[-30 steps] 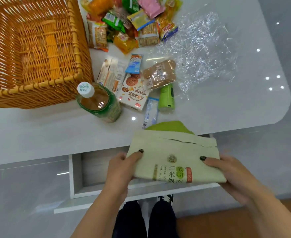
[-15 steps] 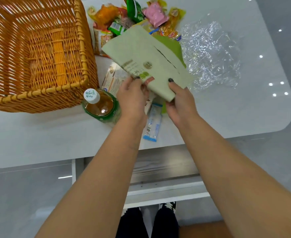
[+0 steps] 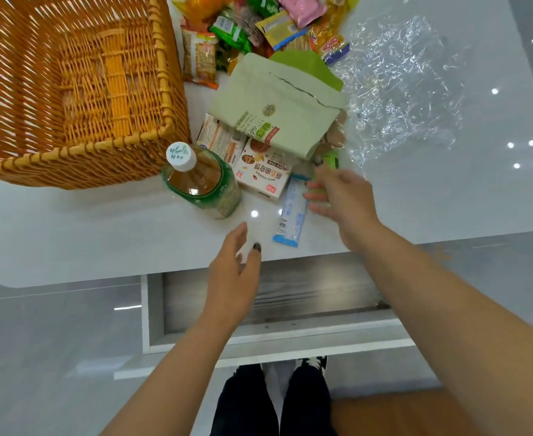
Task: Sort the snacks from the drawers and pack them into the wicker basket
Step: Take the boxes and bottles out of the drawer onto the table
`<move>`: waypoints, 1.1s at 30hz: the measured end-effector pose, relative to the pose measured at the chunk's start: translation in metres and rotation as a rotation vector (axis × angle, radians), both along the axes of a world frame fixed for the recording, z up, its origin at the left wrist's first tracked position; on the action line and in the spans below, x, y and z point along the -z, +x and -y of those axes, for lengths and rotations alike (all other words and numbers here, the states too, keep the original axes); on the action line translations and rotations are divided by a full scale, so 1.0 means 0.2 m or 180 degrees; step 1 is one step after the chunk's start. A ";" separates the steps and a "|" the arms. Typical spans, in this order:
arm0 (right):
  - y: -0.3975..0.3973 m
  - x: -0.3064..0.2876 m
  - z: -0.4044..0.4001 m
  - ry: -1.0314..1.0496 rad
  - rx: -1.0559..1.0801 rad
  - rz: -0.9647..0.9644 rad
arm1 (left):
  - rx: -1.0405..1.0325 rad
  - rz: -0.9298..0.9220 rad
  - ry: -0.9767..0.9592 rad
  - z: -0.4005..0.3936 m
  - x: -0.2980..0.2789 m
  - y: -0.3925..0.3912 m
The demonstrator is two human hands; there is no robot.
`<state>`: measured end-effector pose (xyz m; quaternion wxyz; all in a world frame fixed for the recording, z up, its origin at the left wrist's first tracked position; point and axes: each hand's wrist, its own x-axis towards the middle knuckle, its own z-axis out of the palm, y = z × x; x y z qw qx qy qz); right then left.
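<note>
The pale green pouch [image 3: 277, 111], printed with "GI" and Chinese characters, lies on the white desk [image 3: 70, 234] at 3 o'clock of the wicker basket [image 3: 70, 86], overlapping a box [image 3: 263, 176] marked "OATS COOKIES". One bottle [image 3: 200, 180] of amber drink stands at the basket's 5 o'clock corner. A blue sachet [image 3: 292, 215] lies at 6 o'clock of the pouch. A heap of snack packets [image 3: 259, 23] sits at 12 o'clock, one reading "OISHI". The left hand [image 3: 233, 278] hovers over the desk edge, fingers loose and holding nothing. The right hand [image 3: 340, 196] is spread wide beside the sachet, empty. One drawer [image 3: 271, 309] stands open below.
</note>
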<state>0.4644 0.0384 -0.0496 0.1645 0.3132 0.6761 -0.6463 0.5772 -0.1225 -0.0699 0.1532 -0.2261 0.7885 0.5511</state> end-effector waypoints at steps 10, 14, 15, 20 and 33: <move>1.10 0.44 -0.10 0.2987 -0.4183 -0.1001 | 0.3135 0.0228 -0.2369 0.25 0.35 0.56; 1.11 0.57 -0.12 0.3212 -0.4956 -0.0843 | 0.3565 0.0268 -0.2914 0.26 0.39 0.51; 1.09 0.59 -0.12 0.3314 -0.4991 -0.0848 | 0.3728 0.0434 -0.2961 0.25 0.39 0.49; 1.00 0.64 -0.12 0.3724 -0.5082 -0.0843 | 0.4369 0.0607 -0.3221 0.25 0.43 0.48; 0.82 0.54 -0.09 0.4306 -0.4568 -0.1242 | 0.3510 -0.0292 -0.3654 0.47 0.44 0.38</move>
